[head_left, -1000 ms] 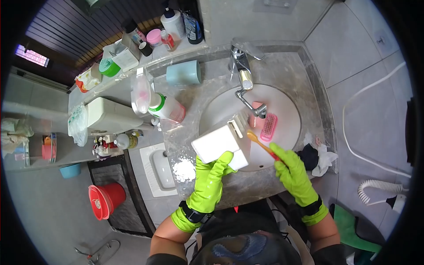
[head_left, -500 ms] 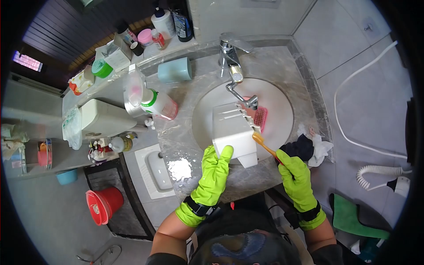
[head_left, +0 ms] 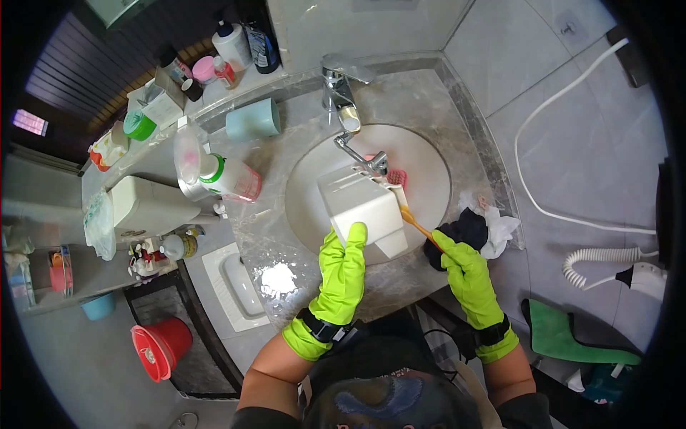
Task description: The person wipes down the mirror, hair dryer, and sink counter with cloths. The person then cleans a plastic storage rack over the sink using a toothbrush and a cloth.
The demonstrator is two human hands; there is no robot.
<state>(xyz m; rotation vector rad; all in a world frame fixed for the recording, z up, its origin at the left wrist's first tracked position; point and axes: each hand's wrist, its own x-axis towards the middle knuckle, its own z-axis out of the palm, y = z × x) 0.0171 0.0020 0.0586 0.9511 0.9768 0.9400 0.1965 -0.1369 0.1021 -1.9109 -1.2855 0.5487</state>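
Note:
Over the sink basin [head_left: 432, 168], my left hand [head_left: 339, 275] in a yellow-green rubber glove grips the near end of a white plastic box [head_left: 366, 209] with slots along its far side. The thumb lies on top of the box. My right hand [head_left: 468, 275], gloved the same way, is closed around the handle of an orange toothbrush [head_left: 420, 227]. Its head touches or sits right at the box's right side, where the bristles are partly hidden. Behind the box in the basin lies a pink brush [head_left: 397, 178], partly covered by it.
The faucet [head_left: 337, 89] with its swivel spout [head_left: 364, 154] reaches over the basin. Left on the counter are a spray bottle [head_left: 229, 177] and a blue cup [head_left: 254, 120]. A dark cloth [head_left: 464, 230] and white tissue [head_left: 501, 232] lie at the right edge.
The toothbrush head has shifted along the box's right side, away from its near upper edge. The box is turned slightly. The whole view has shifted a little.

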